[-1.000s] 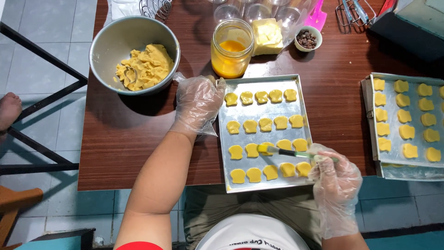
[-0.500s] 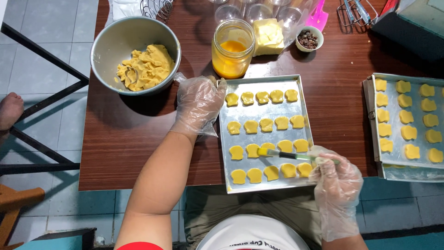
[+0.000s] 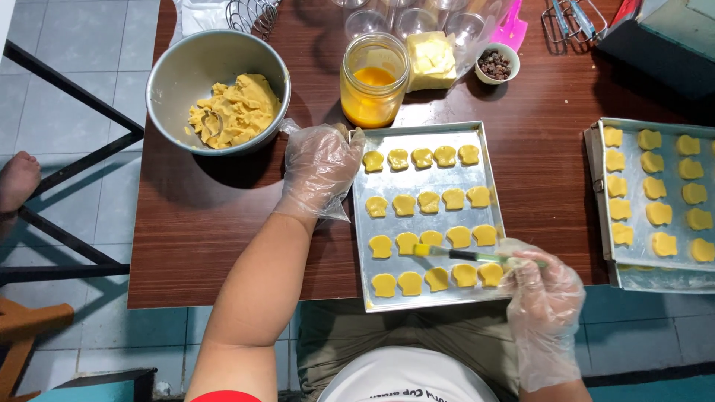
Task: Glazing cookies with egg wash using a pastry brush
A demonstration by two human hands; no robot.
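Brushing yellow dough pieces point(image 3: 431, 239) on near baking tray point(image 3: 428, 301) goes best with light strokes, bristles loaded thin, no pooling on metal. Right hand point(image 3: 542, 292), in clear plastic glove, fingers closed around thin brush point(image 3: 465, 254) handle, tip lying on piece in third row. Wrist low at tray's near right corner, brush near horizontal, pointing left. Left hand point(image 3: 319, 170), gloved, fingers loosely spread, holding nothing, palm resting on tray's left rim, forearm angled across wooden table point(image 3: 223, 246). Jar of orange liquid point(image 3: 372, 93) stands just beyond tray.
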